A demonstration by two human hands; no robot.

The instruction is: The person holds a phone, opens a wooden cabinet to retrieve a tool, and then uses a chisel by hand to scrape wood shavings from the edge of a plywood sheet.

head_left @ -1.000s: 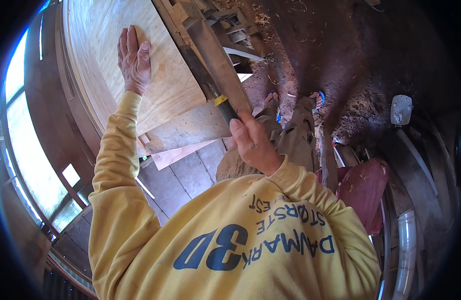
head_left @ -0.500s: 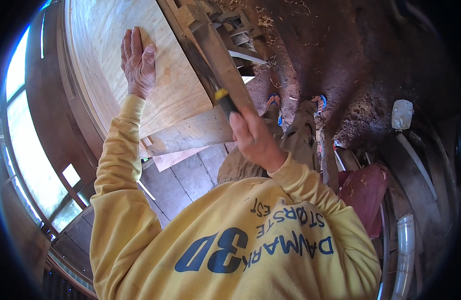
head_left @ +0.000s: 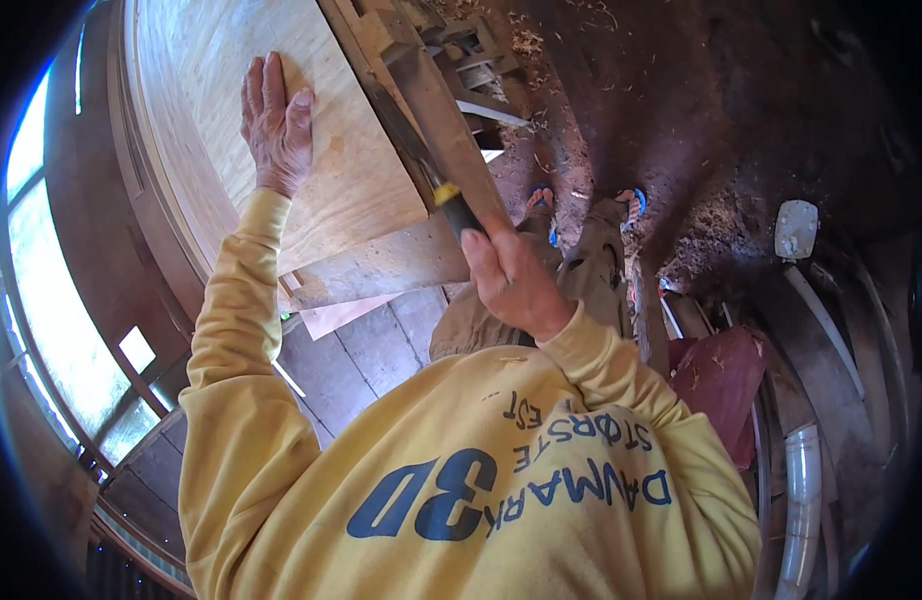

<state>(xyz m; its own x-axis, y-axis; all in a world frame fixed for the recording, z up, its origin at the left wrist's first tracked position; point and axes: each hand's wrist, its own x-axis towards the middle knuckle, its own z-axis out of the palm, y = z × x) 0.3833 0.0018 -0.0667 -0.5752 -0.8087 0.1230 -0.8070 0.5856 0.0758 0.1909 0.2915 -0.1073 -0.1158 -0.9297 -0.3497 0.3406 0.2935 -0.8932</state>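
My left hand (head_left: pixel 276 125) lies flat, fingers together, on a large pale plywood sheet (head_left: pixel 356 190) at the upper left. My right hand (head_left: pixel 511 285) grips the black and yellow handle of a hand saw (head_left: pixel 449 200). Its dark blade runs up and away along the sheet's right edge. A thicker grey board (head_left: pixel 381 268) lies under the sheet's near end. Both arms are in yellow sleeves.
Wooden trestle parts (head_left: pixel 461 70) stand beyond the sheet's edge. My feet in blue sandals (head_left: pixel 541 200) stand on an earth floor strewn with shavings (head_left: pixel 701 120). A white container (head_left: pixel 796 228), a dark red object (head_left: pixel 726 380) and a white pipe (head_left: pixel 803 490) are at right. Floorboards (head_left: pixel 371 345) and a window (head_left: pixel 41 300) are at left.
My right hand and the saw handle have shifted only slightly along the sheet's edge. My left hand stays flat on the plywood in nearly the same spot.
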